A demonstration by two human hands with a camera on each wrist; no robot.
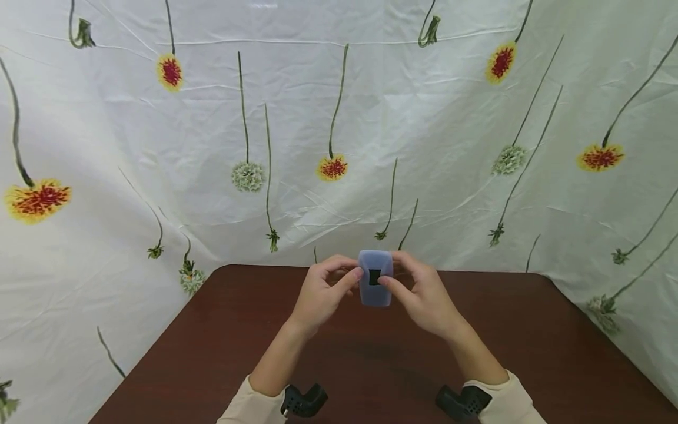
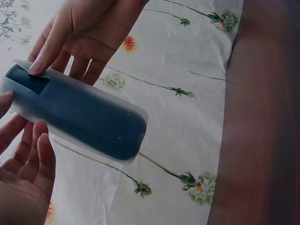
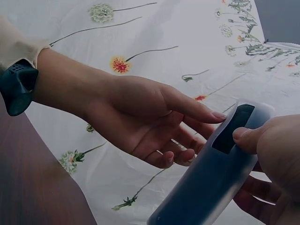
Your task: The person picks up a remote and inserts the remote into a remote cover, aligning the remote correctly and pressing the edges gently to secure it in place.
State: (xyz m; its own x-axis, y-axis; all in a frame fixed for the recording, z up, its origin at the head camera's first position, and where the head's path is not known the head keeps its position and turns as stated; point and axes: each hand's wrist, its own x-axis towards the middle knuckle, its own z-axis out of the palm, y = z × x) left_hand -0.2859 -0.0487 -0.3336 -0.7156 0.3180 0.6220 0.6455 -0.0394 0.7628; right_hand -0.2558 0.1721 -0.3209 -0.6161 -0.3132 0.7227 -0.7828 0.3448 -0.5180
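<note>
A long, dark blue-black object in a frosted translucent cover [image 1: 375, 297] is held up above the far part of the table. Its cover has a rectangular cut-out [image 2: 28, 79] showing the dark surface beneath. My left hand [image 1: 324, 291] pinches it at the left edge, thumb on the near face and fingers behind. From the other side my right hand [image 1: 424, 294] grips it, its thumb [image 3: 244, 136] lying on the edge of the cut-out. In the left wrist view the rounded far end of the cover points toward the right. The face turned from me is hidden.
A dark reddish-brown table [image 1: 222, 353] lies under both hands. Behind it and along both sides hangs a white cloth [image 1: 296, 106] printed with flowers. Each wrist carries a black camera mount [image 1: 304, 401] at the cream sleeve's cuff.
</note>
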